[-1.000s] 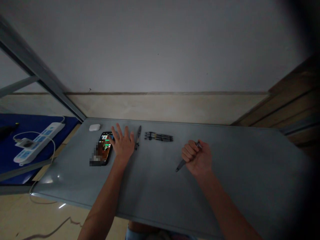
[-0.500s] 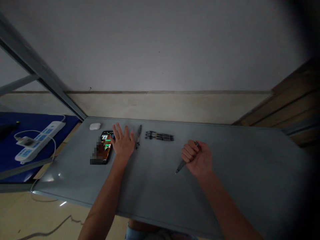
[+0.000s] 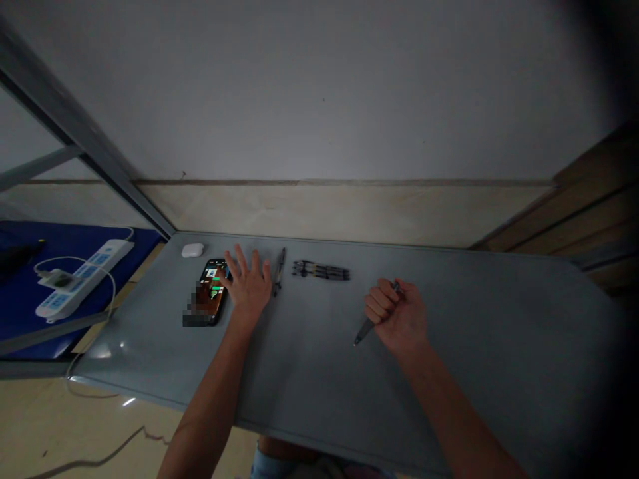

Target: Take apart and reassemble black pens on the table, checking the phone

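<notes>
Fingers of the left hand [image 3: 248,291] spread wide and empty, palm down on the grey tabletop [image 3: 499,319], the finger nearest a smartphone [image 3: 212,287] over that phone's right edge. Screen lit, part of it pixelated. Fingers of the right hand [image 3: 397,316] curled tight into a fist around a dark pen [image 3: 366,330], its tip out at the fist's 8 o'clock, close to the tabletop, and its other end just showing at the fist's 1 o'clock.

Just beside the left hand at 1 o'clock, a single pen with a clip [image 3: 279,271], lying nearly upright in the view. Farther along at 2 o'clock, a row of dark pens [image 3: 320,270] lying side by side, crosswise near the far edge. At the phone's 11 o'clock, a small white earbud case [image 3: 192,250].

Off the tabletop's left end at 9 o'clock, a white power strip [image 3: 82,279] on a blue surface [image 3: 60,246], with a plugged-in charger [image 3: 60,279] and a white cable. Beyond the far edge at 12 o'clock, a two-tone wall [image 3: 319,86]; at 3 o'clock, wooden panelling [image 3: 599,206].
</notes>
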Tool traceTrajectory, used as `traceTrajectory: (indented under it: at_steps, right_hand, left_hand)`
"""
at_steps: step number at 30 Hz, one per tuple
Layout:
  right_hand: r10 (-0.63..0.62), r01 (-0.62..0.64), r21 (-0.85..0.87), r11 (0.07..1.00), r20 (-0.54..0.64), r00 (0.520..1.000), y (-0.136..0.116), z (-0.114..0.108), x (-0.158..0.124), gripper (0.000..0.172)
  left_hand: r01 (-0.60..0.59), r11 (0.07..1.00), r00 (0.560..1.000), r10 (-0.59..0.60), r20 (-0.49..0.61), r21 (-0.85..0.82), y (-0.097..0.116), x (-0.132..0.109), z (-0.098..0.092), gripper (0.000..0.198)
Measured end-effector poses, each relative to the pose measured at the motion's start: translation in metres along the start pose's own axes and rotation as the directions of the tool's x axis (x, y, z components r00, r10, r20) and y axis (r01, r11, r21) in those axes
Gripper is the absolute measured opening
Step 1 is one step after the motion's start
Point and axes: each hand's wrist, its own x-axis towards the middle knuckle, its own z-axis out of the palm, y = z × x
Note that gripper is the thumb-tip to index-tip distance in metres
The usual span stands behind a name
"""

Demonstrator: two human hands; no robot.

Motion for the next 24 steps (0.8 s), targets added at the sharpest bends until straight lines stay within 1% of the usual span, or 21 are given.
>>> traceTrajectory:
  at_steps: [4,7,11,18,21,24]
  right_hand:
    - [0.005,-0.005,-0.003,1.0,0.004,1.0,-0.0001,0.0,-0.0004,0.043]
    - [0.012,-0.012,-0.003,1.0,0.005,1.0,-0.0002,-0.0003,-0.0004,0.043]
    - [0.014,-0.014,-0.002,1.0,0.004,1.0,0.0,0.0004,-0.0003,0.045]
    - [0.021,-0.021,-0.021,1.0,-0.013,1.0,-0.0007,0.0022,-0.001,0.043]
    - [0.028,-0.028,-0.019,0.999,-0.006,1.0,-0.0003,0.0015,-0.0005,0.042]
    - [0.006,-0.006,-0.011,1.0,0.001,1.0,0.0003,0.0003,0.0001,0.043]
  left_hand:
    - [0.042,0.999,0.999,-0.042,-0.006,0.015,0.003,-0.0032,-0.0033,0.053]
    - [0.042,0.999,0.999,-0.042,0.013,0.012,0.0035,-0.0039,-0.004,0.054]
    - [0.043,0.999,0.999,-0.043,0.002,0.009,0.0027,-0.0026,-0.0031,0.052]
    - [-0.01,1.0,1.0,0.009,-0.029,-0.004,0.0004,-0.0004,-0.0014,0.052]
    - [-0.017,1.0,1.0,0.017,-0.014,-0.021,-0.0003,-0.0002,-0.0008,0.053]
    - [-0.011,1.0,1.0,0.011,0.003,-0.014,-0.0006,0.0001,-0.0008,0.053]
